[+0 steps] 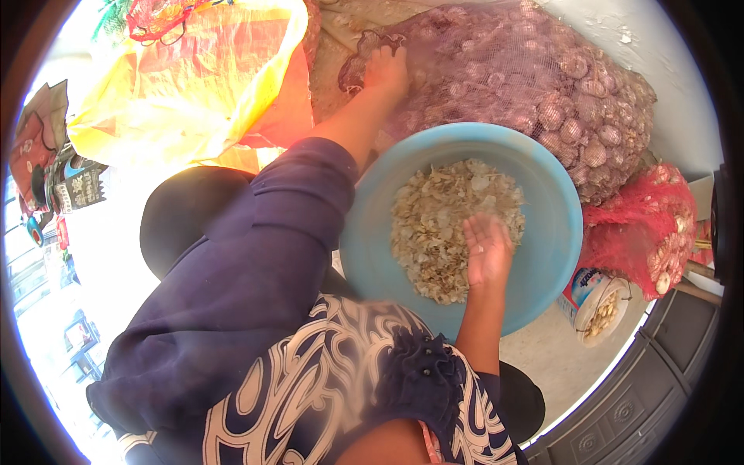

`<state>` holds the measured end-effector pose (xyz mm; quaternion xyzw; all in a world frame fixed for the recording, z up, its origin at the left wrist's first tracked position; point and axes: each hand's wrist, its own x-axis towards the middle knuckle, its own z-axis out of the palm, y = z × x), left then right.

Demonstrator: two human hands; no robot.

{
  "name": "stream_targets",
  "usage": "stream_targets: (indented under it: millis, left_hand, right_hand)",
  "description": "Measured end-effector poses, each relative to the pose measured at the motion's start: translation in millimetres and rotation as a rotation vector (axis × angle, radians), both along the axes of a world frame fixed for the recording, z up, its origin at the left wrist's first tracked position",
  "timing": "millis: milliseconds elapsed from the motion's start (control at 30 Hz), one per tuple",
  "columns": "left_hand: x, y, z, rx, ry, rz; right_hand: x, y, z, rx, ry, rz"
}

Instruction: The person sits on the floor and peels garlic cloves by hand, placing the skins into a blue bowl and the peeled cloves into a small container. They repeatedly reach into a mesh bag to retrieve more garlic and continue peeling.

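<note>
Before me stands a round blue plastic basin [558,232] with a heap of dry, papery garlic skins [442,226] inside it. Over the heap, my right hand [488,247] is held palm up, fingers extended; a tiny pale bit shows on it, and nothing is gripped. My left hand [386,70] reaches past the basin to the gathered mouth of a large purple mesh sack [500,70], which is full of garlic bulbs. Its fingers are bent at the netting; whether they grip it is hard to tell.
A yellow and orange plastic sack [192,87] lies open at upper left. Right of the basin are a red mesh bag [628,226] of garlic and a small bucket [593,314] with peeled cloves. Dark panelled metal [628,401] borders the lower right; a white wall [668,75] rises behind.
</note>
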<state>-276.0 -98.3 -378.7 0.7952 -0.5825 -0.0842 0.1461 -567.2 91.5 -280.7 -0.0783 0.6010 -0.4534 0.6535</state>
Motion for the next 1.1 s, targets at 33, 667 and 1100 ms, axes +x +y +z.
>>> stream_targets:
  millis: [33, 667, 1100]
  left_hand:
    - [6.2, -0.8, -2.4, -0.054, 0.015, -0.080]
    - [20.2, -15.4, -35.2, 0.278, 0.082, 0.057]
    - [-1.1, -5.5, 44.2, -0.568, 0.726, 0.504]
  right_hand:
    - [0.8, 0.2, -0.7, 0.009, 0.003, -0.005]
    - [4.4, 6.7, -9.3, -0.028, 0.135, 0.150]
    - [7.9, 2.1, 19.6, -0.221, 0.141, 0.150]
